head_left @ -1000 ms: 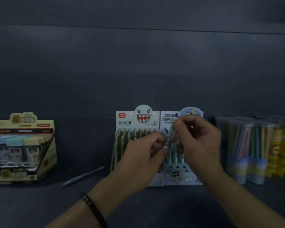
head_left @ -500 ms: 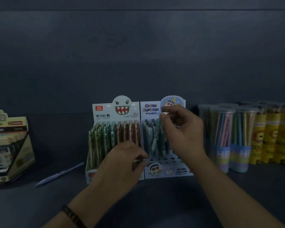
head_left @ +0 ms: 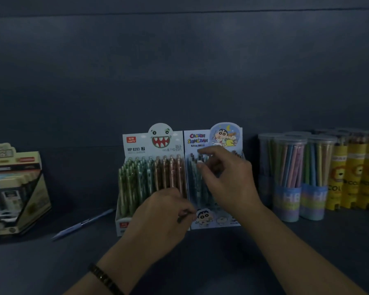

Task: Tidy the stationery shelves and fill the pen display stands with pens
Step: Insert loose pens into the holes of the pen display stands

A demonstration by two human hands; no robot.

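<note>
Dim bluish light is blurring mid-frame details. The right hand (head_left: 224,182) is covering most pens (head_left: 195,184), which are standing upright, tops up, in the cartoon-boy stand (head_left: 197,138), and is pinching their tops. Lower centre, the left hand (head_left: 162,220) is gripping a thin dark stick (head_left: 182,218), hardly identifiable, slanting up-right.

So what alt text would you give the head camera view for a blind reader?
On a dim shelf, a person's right hand pinches a pen in the cartoon-boy pen stand, while the left hand pinches a thin dark stick in front. A monster-face stand sits beside it; a loose pen lies left.
</note>
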